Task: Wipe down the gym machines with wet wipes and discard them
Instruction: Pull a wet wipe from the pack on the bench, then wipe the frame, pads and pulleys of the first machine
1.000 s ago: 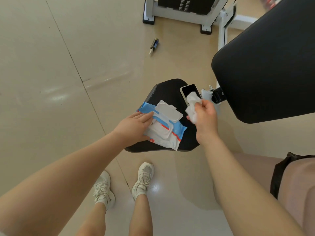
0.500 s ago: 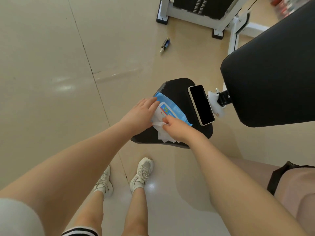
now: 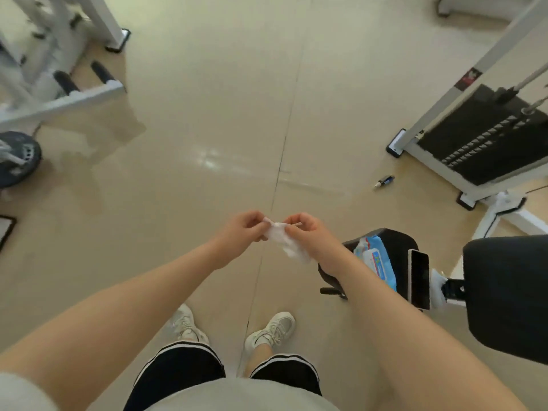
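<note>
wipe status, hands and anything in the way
Left hand and right hand both pinch the wet wipe in mid-air. Wipe pack and phone on seat pad. Nothing in the way.

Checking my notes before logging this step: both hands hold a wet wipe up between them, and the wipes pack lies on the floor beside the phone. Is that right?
Not quite. The head view shows the wipes pack on the black seat pad, not the floor. The rest holds: left hand and right hand pinch the wet wipe; the phone lies beside the pack.
</note>
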{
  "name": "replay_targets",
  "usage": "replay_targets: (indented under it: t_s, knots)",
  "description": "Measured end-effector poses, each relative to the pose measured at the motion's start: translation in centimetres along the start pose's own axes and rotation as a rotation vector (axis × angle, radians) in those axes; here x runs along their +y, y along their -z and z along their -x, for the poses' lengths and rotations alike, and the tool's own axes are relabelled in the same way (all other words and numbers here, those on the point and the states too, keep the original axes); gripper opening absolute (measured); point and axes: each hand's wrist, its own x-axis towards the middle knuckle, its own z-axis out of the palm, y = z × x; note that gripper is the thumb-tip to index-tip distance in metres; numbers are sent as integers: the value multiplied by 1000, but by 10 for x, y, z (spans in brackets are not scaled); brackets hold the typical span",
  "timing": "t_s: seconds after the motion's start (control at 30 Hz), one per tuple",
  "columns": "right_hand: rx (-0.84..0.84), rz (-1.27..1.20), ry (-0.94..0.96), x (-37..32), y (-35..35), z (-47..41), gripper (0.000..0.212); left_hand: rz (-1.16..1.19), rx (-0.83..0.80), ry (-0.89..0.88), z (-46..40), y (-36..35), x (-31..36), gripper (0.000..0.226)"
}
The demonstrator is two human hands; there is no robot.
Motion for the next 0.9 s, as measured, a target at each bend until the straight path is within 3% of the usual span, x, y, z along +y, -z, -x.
replay_targets:
  t_s: [0.23,0.3,0.6,0.73,0.9]
  knots:
    - [-245,367,100,-65,-170,-23,20,98,148,105,97,164,-50,16]
    - [-256,375,146,-80,-230,-26,8,69,234,108,122,215,-72,17]
    - [-457,411,306,-132,-511,-33,22,17,544,147,231,419,-153,21]
    - [-475,625,397,-152,-593,-50,22,127,645,170,259,485,-181,14]
    - [-597,775,397,-192,-674,-88,15,141,780,176,266,556,-203,22]
